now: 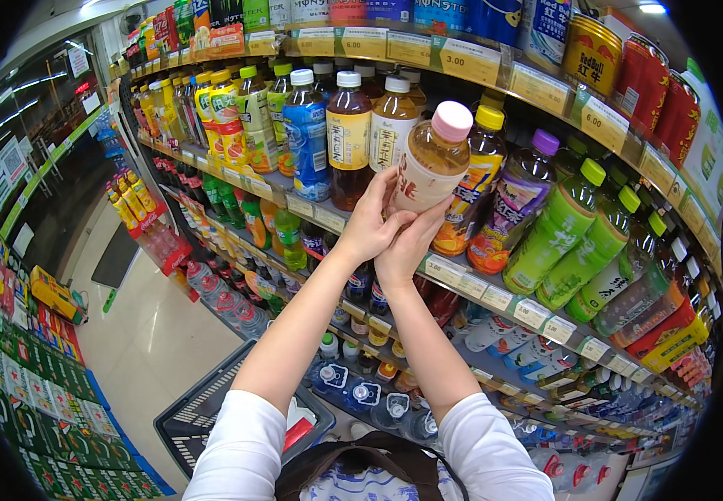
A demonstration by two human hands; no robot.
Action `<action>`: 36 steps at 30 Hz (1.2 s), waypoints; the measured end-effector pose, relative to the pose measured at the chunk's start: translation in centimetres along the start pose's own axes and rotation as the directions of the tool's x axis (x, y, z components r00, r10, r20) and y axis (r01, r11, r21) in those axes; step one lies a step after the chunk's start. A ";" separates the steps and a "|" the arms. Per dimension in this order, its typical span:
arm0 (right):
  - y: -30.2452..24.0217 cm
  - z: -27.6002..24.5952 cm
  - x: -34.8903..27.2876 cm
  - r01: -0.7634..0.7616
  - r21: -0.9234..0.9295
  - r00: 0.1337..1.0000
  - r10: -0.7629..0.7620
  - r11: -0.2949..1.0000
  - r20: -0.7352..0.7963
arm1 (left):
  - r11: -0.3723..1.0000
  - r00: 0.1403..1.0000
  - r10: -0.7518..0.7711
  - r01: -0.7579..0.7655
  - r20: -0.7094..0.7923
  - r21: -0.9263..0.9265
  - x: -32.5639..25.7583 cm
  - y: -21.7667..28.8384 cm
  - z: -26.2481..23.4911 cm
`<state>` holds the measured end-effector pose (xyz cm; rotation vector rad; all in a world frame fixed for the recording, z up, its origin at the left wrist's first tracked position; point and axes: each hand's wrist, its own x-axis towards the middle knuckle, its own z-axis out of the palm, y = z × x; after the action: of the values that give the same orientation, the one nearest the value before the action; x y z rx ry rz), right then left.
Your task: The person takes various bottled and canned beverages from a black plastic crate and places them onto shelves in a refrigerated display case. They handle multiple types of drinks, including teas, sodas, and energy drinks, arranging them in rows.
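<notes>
Both my arms reach up to the middle shelf of bottled drinks. A tea bottle with a pink cap and pale label tilts toward me between my hands, in front of the row. My left hand wraps its lower left side. Around its base from below and right closes my right hand. Behind and left of it stand a bottle and a darker bottle, both white-capped with yellow labels. An orange-labelled bottle with a yellow cap is close on the right, then a purple-capped bottle.
A dark shopping basket with a red and white item in it is at lower left, by my legs. Green drink cartons are stacked on the far left. Cans line the shelf above, and large water bottles stand low down.
</notes>
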<state>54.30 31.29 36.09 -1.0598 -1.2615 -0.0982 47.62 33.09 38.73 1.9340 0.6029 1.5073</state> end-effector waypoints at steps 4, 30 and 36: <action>-0.6 1.1 0.0 -0.012 -0.131 0.998 0.004 0.991 -0.058 | 0.993 0.995 -0.071 0.077 0.069 -0.091 0.7 -0.2 -0.9; 0.8 -1.2 0.7 0.077 -0.217 0.960 -0.014 0.973 0.279 | 0.953 0.969 -0.136 0.185 -0.208 0.241 0.3 -2.6 1.2; 0.5 -5.3 -4.1 0.021 0.209 0.954 -0.082 0.978 0.287 | 0.821 0.937 0.157 0.052 -0.313 0.569 -7.2 -1.2 2.3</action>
<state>56.91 26.01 32.92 -0.8839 -1.5334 0.1529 48.09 28.65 32.49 2.1252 1.2969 1.8790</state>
